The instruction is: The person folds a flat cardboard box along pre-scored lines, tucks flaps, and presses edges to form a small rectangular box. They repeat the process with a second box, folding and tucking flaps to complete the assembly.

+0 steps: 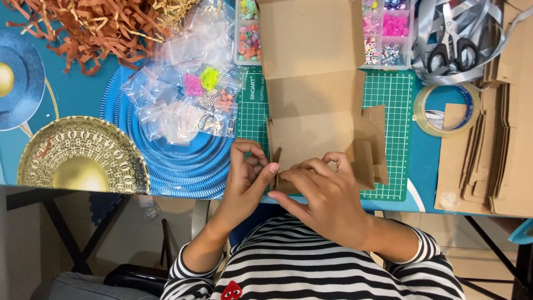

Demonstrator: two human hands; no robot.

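Green cutting mat [395, 94] on a blue table [78, 94] bears an unfolded box [313, 83], long axis 12 to 6. Left hand [247, 175] and right hand [327, 197] pinch its 6 o'clock flap at the table edge, hiding the fold. Bead tray [250, 33] is cut off at 12; cardboard stack [494, 155] crowds 3.
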